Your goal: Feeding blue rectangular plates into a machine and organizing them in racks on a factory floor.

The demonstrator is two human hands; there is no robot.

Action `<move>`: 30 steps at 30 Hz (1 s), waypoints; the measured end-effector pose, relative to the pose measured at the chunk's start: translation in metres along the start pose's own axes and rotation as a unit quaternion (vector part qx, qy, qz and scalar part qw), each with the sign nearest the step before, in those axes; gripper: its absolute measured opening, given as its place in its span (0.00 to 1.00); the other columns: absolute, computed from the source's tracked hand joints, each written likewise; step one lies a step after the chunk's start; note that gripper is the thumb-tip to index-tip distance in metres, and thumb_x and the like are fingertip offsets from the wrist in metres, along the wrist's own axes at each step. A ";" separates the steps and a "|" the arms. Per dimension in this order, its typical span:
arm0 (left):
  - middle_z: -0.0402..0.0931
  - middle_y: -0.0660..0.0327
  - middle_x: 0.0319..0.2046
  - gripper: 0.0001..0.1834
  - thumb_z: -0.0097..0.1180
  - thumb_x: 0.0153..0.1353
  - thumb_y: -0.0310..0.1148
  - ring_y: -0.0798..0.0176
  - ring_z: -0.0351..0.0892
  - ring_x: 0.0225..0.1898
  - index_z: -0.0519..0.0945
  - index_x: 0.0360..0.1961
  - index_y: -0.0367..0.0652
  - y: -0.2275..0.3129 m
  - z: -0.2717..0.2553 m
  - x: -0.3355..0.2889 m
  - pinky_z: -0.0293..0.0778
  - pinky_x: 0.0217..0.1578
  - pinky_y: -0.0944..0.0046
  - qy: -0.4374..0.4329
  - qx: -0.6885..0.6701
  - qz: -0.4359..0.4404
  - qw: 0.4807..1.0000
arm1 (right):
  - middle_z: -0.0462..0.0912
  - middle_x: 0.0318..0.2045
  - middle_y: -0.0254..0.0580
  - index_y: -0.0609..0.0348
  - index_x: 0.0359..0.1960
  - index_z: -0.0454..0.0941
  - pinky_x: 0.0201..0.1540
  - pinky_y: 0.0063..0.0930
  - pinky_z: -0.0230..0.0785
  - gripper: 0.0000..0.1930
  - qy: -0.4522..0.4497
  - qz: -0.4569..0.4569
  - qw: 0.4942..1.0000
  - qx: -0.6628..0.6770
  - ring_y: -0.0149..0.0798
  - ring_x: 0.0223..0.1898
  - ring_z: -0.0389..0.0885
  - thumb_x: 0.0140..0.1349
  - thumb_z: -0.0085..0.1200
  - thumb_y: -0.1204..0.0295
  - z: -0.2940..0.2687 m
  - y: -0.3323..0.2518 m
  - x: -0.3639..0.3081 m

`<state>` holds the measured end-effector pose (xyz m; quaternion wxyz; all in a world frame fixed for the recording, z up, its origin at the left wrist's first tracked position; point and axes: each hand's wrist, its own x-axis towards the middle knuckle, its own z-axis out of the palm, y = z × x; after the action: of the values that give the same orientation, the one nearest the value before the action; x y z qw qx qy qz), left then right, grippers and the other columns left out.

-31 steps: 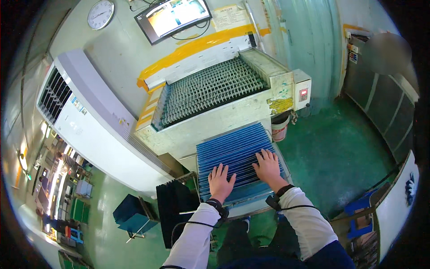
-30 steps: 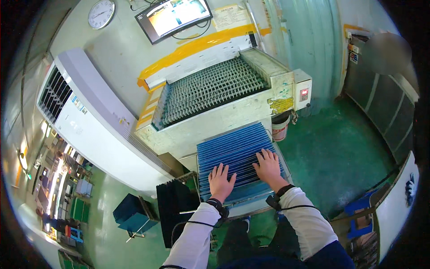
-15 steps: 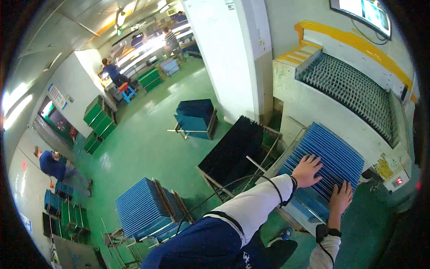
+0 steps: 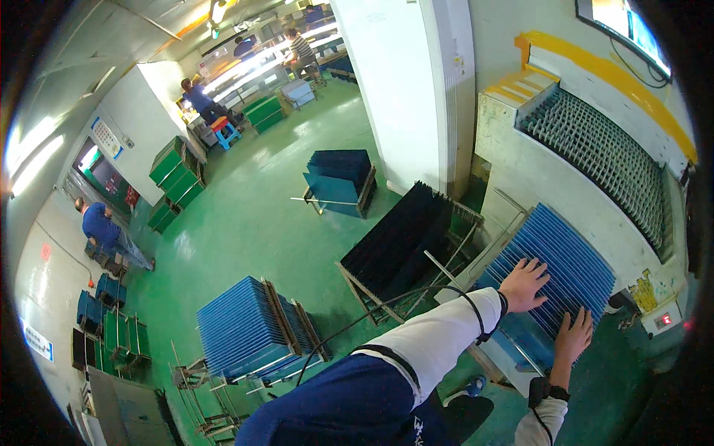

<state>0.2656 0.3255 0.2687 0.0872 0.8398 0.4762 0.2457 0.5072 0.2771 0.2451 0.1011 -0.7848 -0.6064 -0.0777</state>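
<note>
A green floor (image 4: 253,238) fills the room; a tall white cabinet (image 4: 387,89) rises beyond the racks, and a pale machine (image 4: 513,178) with a bed of rollers (image 4: 595,163) runs along the right, closing off the far side of the work. Right against the machine's front stands the stack of blue boards (image 4: 565,249), set on edge in close rows; both hands are on it. Just to its left a rack of black boards (image 4: 398,238) takes up the floor space; nearer the lower left is a rack of blue boards on edge (image 4: 238,331), and farther back a smaller rack of dark blue boards (image 4: 342,167). Green crates (image 4: 178,167) are piled by the far wall; a person in a blue top (image 4: 103,223) stands at the left, and a blue stool with a red seat (image 4: 223,128) is well apart at the back. The left hand (image 4: 525,285) lies palm down on the board edges, fingers spread; the right hand (image 4: 574,338) rests closer to the body, fingers also open, gripping nothing; a black cable (image 4: 446,288) loops over the left sleeve.
</note>
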 end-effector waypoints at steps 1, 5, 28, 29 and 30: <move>0.64 0.47 0.69 0.34 0.55 0.64 0.53 0.41 0.57 0.72 0.74 0.64 0.41 0.000 0.000 0.000 0.53 0.70 0.38 -0.004 0.002 -0.002 1.000 | 0.66 0.71 0.42 0.49 0.69 0.68 0.71 0.50 0.53 0.29 -0.001 0.000 1.000 -0.002 0.48 0.71 0.62 0.73 0.45 0.48 0.000 0.001 0.000; 0.63 0.48 0.69 0.34 0.55 0.64 0.53 0.41 0.56 0.72 0.74 0.64 0.41 0.001 -0.005 -0.005 0.52 0.71 0.39 -0.005 0.003 -0.006 1.000 | 0.66 0.71 0.42 0.49 0.69 0.68 0.71 0.51 0.53 0.29 -0.003 -0.002 1.000 0.001 0.49 0.71 0.62 0.73 0.45 0.48 -0.002 -0.004 -0.003; 0.65 0.53 0.69 0.32 0.55 0.65 0.53 0.44 0.59 0.71 0.74 0.64 0.47 0.009 0.009 0.010 0.54 0.69 0.41 -0.021 0.090 0.029 0.995 | 0.68 0.68 0.50 0.53 0.66 0.71 0.72 0.54 0.50 0.32 0.069 0.026 0.991 0.112 0.52 0.71 0.61 0.66 0.54 0.48 -0.019 0.003 -0.010; 0.65 0.53 0.69 0.32 0.55 0.65 0.53 0.44 0.59 0.71 0.74 0.64 0.47 0.010 0.010 0.009 0.54 0.69 0.41 -0.021 0.092 0.036 0.995 | 0.67 0.69 0.50 0.54 0.67 0.70 0.72 0.55 0.49 0.33 0.057 0.020 0.991 0.118 0.52 0.72 0.60 0.67 0.53 0.47 -0.019 0.002 -0.012; 0.65 0.53 0.69 0.31 0.55 0.65 0.53 0.44 0.59 0.71 0.75 0.64 0.47 0.009 0.011 0.010 0.54 0.69 0.41 -0.018 0.093 0.039 0.995 | 0.67 0.69 0.50 0.54 0.67 0.70 0.73 0.55 0.48 0.33 0.058 0.026 0.991 0.121 0.52 0.72 0.60 0.67 0.52 0.47 -0.019 0.002 -0.013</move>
<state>0.2824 0.3297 0.2660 0.0078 0.8663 0.4622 0.1890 0.5058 0.2599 0.2607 0.2326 -0.7763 -0.5841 -0.0467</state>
